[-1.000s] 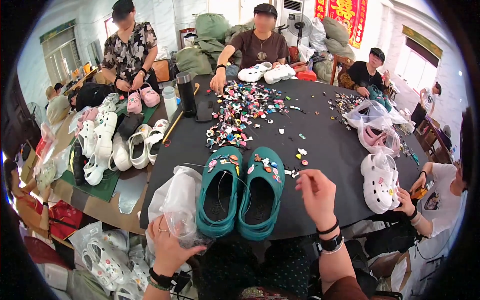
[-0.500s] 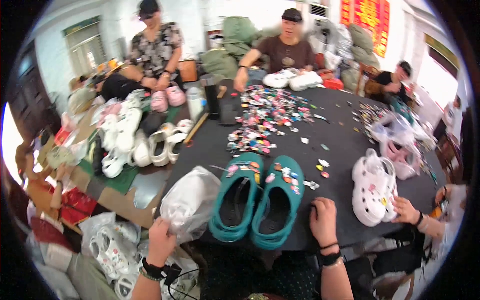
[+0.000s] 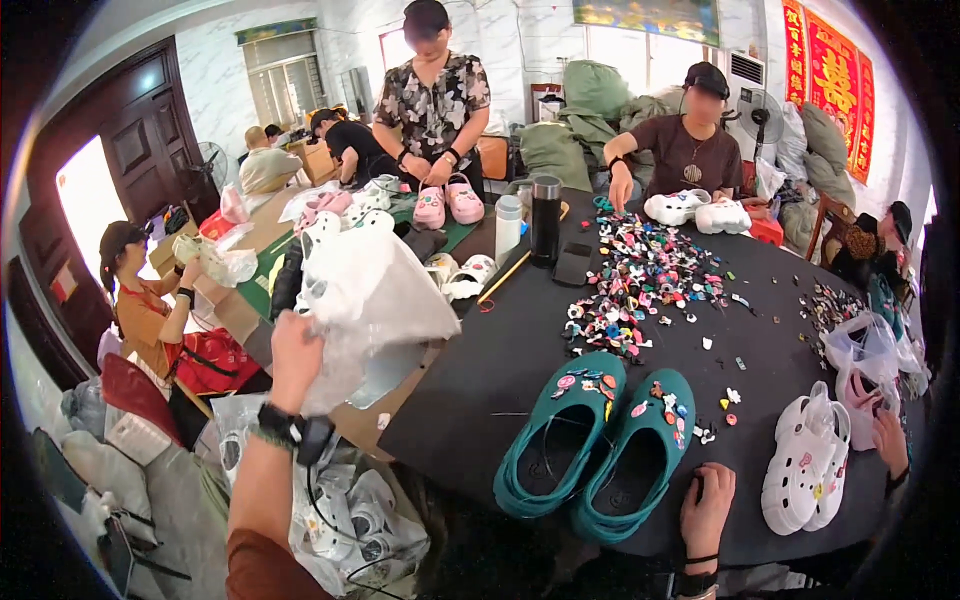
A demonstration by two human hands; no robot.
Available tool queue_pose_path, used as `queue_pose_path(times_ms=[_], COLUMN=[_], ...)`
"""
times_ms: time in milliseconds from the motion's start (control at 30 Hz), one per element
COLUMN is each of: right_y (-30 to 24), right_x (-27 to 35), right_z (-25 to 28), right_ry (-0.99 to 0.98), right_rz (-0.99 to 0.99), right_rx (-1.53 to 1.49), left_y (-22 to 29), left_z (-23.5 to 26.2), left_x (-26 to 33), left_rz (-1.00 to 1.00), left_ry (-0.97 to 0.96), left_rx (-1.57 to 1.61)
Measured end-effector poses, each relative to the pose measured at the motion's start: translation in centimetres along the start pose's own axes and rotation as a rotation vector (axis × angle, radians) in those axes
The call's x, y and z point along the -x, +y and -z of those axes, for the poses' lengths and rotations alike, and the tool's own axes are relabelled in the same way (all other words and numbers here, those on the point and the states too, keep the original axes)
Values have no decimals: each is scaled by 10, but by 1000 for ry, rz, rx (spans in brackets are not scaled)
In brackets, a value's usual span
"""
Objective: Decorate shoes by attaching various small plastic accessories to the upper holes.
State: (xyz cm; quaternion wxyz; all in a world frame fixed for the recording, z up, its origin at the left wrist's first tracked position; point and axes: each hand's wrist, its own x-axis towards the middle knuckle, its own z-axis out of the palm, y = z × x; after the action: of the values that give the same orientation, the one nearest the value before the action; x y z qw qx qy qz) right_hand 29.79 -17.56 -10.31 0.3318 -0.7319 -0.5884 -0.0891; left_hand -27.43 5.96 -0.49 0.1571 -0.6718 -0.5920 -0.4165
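Observation:
My left hand (image 3: pixel 298 352) is raised at the table's left side and grips a clear plastic bag (image 3: pixel 368 290) that hangs open above the table edge. My right hand (image 3: pixel 708 505) rests on the black table (image 3: pixel 500 345) near its front edge, fingers curled, holding nothing that I can see, just right of a pair of teal clogs (image 3: pixel 598 445). The clogs lie side by side with small colourful charms on their toes. A heap of loose charms (image 3: pixel 640 285) lies beyond them in the middle of the table.
A white clog pair (image 3: pixel 808 462) lies to the right, by another person's hand (image 3: pixel 888 440). A black flask (image 3: pixel 545 220) and white bottle (image 3: pixel 508 226) stand behind. People work around the table; bagged white clogs (image 3: pixel 350 515) lie below on the left.
My left hand has lifted the plastic bag from beside the clogs up and to the left. My right hand has dropped from the charms to the table's front edge.

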Motion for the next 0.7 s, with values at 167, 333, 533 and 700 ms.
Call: queue_pose_path(times_ms=[167, 333, 533, 700], right_y=[5, -7, 2, -2], right_x=[-1, -11, -8, -9], right_z=[1, 1, 3, 5], right_ry=[-10, 4, 3, 21], right_rz=[5, 40, 10, 58], right_rx=[-14, -23, 33, 25], left_y=[-11, -17, 190, 282], left_z=[-51, -63, -34, 12], left_x=[-128, -175, -57, 34], left_rz=[324, 303, -69, -237], left_ry=[81, 36, -319, -777], left_rx=[98, 943, 548, 727])
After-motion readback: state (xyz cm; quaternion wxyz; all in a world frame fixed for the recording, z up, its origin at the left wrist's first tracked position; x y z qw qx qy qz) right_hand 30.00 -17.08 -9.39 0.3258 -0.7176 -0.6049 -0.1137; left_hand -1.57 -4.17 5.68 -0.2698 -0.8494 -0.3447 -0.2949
